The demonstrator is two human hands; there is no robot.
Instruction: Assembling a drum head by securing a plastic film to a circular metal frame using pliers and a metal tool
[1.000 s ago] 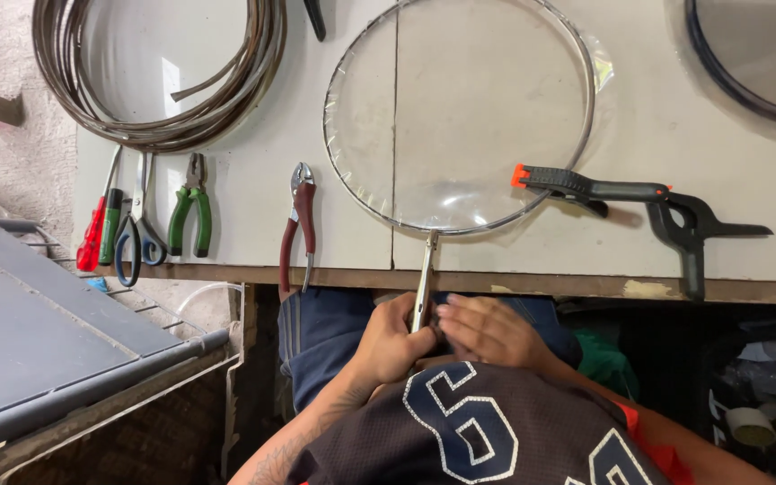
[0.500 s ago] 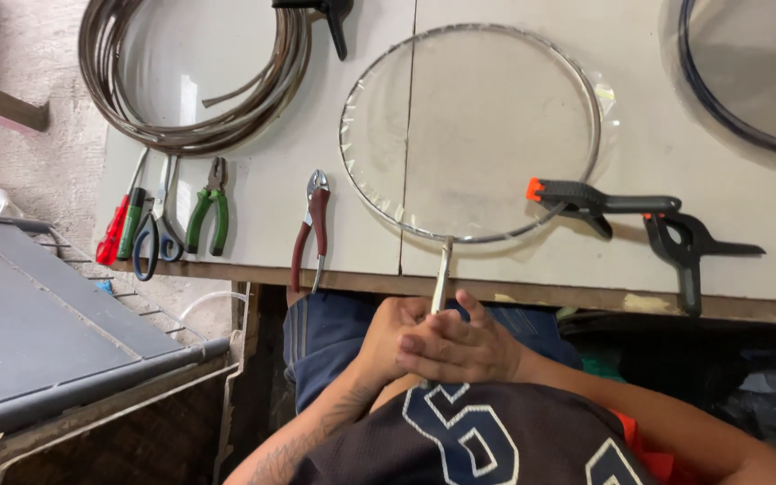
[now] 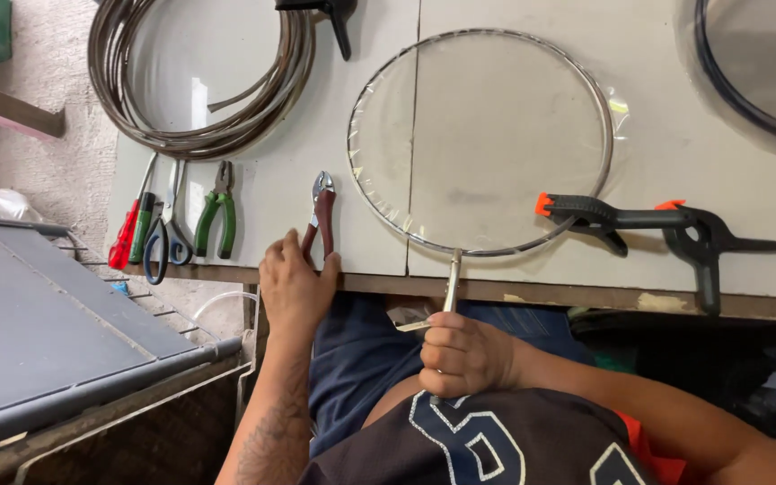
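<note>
Gripping the red-handled pliers (image 3: pixel 321 216) at the table (image 3: pixel 316 180) edge, the left hand (image 3: pixel 294 287) is curling its fingers around them. The right hand (image 3: pixel 460 355) is closing its fingers on the metal handle (image 3: pixel 452 283) of the round hoop (image 3: pixel 482 139).

The left hand (image 3: pixel 294 286) reaches forward with its fingers curled down and the arm stretched out straight, while the right hand (image 3: pixel 462 353) makes a tight fist close to the body.

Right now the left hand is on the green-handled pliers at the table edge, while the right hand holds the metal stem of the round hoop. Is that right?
Not quite. The head view shows the left hand on the red-handled pliers, not the green-handled pliers, which lie untouched further left. The rest stands: the right hand holds the metal stem of the round hoop at the table edge.
</note>
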